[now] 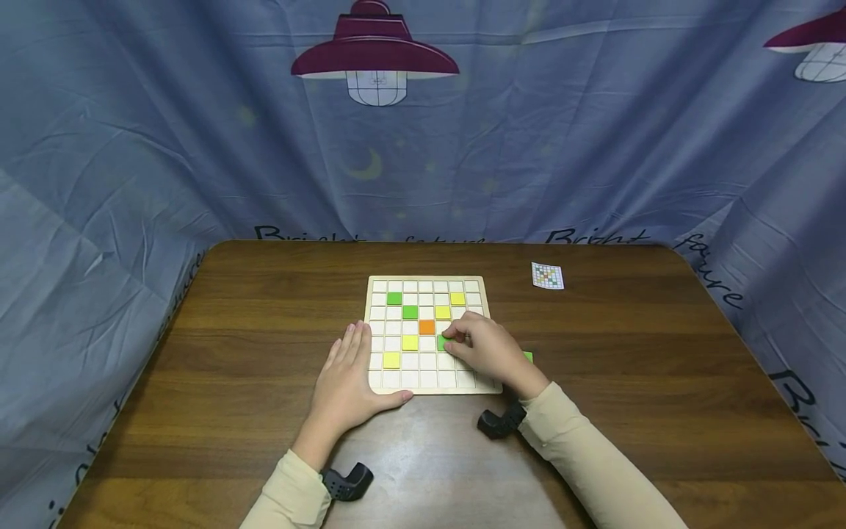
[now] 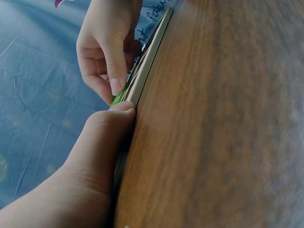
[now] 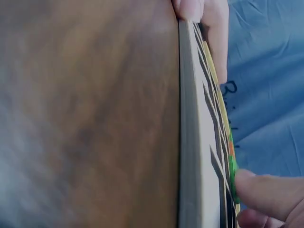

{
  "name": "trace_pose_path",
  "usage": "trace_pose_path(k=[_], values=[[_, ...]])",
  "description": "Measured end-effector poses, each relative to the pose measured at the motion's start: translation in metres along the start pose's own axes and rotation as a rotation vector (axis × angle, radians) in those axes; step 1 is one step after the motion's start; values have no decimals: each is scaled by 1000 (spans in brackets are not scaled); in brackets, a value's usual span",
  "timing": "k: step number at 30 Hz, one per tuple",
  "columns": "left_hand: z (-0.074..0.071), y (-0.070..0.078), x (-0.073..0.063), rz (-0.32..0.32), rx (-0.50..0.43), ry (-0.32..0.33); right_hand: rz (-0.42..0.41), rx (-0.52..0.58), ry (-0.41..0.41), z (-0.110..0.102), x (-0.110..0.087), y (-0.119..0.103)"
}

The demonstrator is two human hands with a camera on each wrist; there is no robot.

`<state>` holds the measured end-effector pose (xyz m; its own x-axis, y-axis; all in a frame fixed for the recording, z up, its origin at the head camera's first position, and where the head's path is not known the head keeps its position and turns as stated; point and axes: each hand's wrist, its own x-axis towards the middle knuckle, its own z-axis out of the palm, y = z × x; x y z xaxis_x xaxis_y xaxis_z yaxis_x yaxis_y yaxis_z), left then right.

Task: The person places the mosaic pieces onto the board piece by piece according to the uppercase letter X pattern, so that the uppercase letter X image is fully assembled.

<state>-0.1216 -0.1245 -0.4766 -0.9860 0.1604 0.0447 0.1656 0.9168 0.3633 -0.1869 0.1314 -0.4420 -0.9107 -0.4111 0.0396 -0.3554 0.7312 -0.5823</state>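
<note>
A square board (image 1: 428, 379) with a grid of white cells lies on the table. My left hand (image 1: 346, 386) lies along its left edge, fingers extended and thumb at the front edge; in the left wrist view the thumb (image 2: 104, 126) presses against the board's side. With thumb and fingers, my right hand (image 1: 492, 349) pinches a green tile (image 1: 441, 343) at a cell right of centre. In the right wrist view that green tile (image 3: 232, 173) is tilted under the thumb. An orange tile (image 1: 427, 327), two green tiles (image 1: 410, 312) and several yellow tiles (image 1: 410, 343) sit in other cells.
Another green tile (image 1: 528, 356) shows on the table just past my right wrist. A small card (image 1: 548, 276) printed with a coloured grid lies at the back right. The brown table (image 1: 264, 308) ends at a blue patterned curtain (image 1: 529, 147).
</note>
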Motion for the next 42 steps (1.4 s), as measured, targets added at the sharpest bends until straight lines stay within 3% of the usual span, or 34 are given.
trace_pose_path(k=[5, 10, 18, 25, 33, 42], values=[[0, 1, 0, 1, 3, 0, -32, -43, 5, -3, -8, 1], [0, 1, 0, 13, 4, 23, -47, -19, 50, -23, -24, 12], [0, 1, 0, 9, 9, 25, 47, -97, 30, -56, -60, 54], [-1, 0, -1, 16, 5, 35, 93, -122, -22, -63, -79, 73], [0, -1, -2, 9, 1, 24, 86, -73, 28, -54, -79, 75], [1, 1, -2, 19, 2, 38, 78, 97, 118, -48, -62, 59]])
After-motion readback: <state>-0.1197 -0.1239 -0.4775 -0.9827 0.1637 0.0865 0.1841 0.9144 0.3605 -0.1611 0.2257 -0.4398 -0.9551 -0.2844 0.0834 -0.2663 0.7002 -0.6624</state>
